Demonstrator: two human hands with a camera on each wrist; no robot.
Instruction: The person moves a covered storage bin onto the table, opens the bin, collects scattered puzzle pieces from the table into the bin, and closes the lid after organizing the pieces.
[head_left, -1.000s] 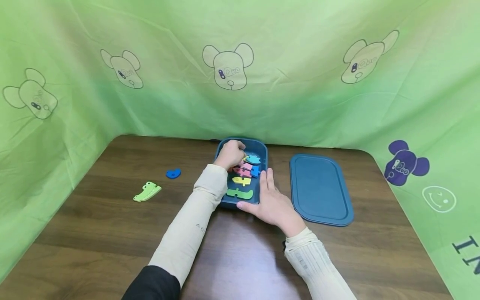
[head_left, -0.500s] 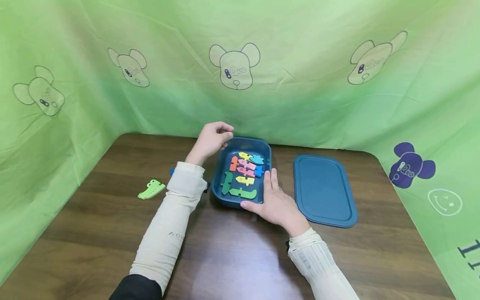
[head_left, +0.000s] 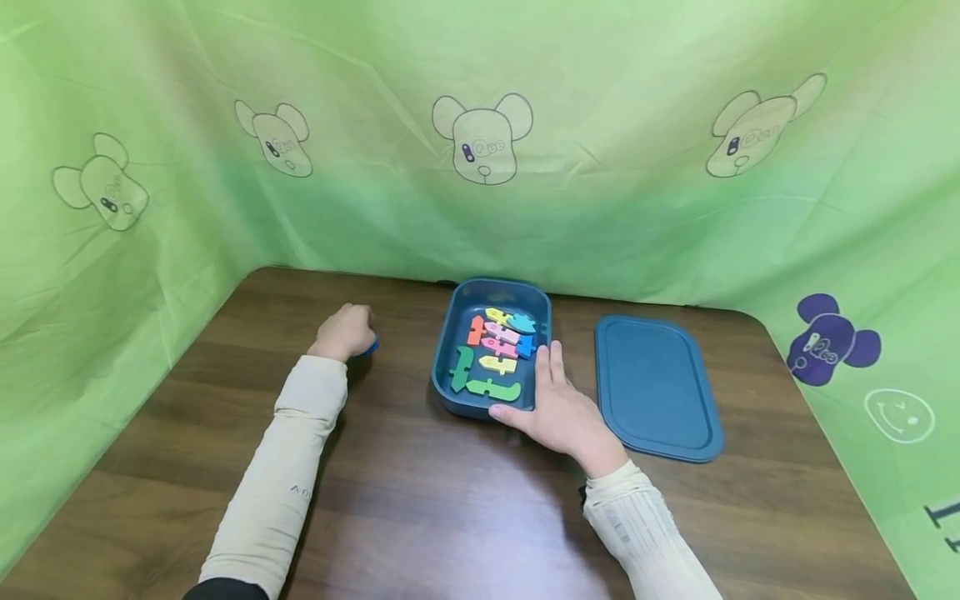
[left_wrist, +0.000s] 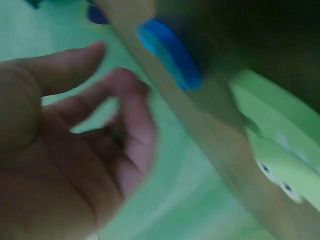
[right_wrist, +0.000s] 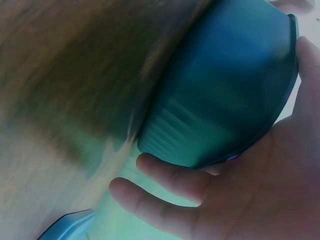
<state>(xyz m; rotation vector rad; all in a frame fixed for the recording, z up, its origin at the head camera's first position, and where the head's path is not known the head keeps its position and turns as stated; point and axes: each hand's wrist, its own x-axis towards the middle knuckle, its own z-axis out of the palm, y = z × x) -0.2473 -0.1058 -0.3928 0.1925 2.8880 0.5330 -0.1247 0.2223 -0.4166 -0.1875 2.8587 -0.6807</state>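
My left hand (head_left: 343,332) hovers by a blue rounded puzzle piece (head_left: 372,345) on the table's left part. In the left wrist view a gap separates the thumb and fingers from that piece, and the hand holds nothing. Near it lies a light green crocodile-head piece (left_wrist: 280,130) with two eyes, hidden behind the left arm in the head view. My right hand (head_left: 566,414) rests against the near right corner of a blue box (right_wrist: 220,90), fingers straight along the outer wall, thumb at the rim. Inside lie several puzzle pieces, including green (head_left: 493,390), pink (head_left: 500,347) and orange (head_left: 476,329).
A blue lid (head_left: 660,387) lies flat on the wooden table (head_left: 420,500), right of the box. Green cloth (head_left: 480,225) with printed bear heads hangs behind the table and along its sides.
My left hand has come out of the box and moved left to the blue piece. A dark green piece and an orange one are now uncovered in the box. The right hand stays put.
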